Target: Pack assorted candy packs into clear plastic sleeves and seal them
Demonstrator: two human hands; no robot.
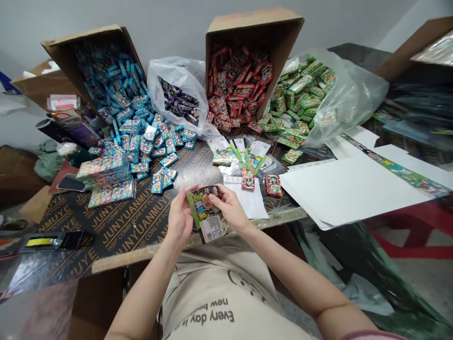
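Observation:
Between my two hands, just over the table's front edge, is a flat printed packet (206, 215), dark with bright lettering and a green side strip. My left hand (181, 215) grips its left edge, thumb near the top corner. On the right side, my right hand (230, 207) pinches the packet with the thumb across its printed face. Beyond the hands lies a small red box (248, 179) on white paper (260, 200), and another red box (273, 185) sits to its right. Behind them similar flat packets (258, 150) with green strips are spread out.
Blue boxes (130, 127) spill from a carton at left. A plastic bag (154, 89) holds purple packs; a carton (255, 23) holds red ones; another bag (361, 92) holds green ones. Wrapped stacks (106, 170), a tape dispenser (53, 242) and white sheets (357, 193) lie around.

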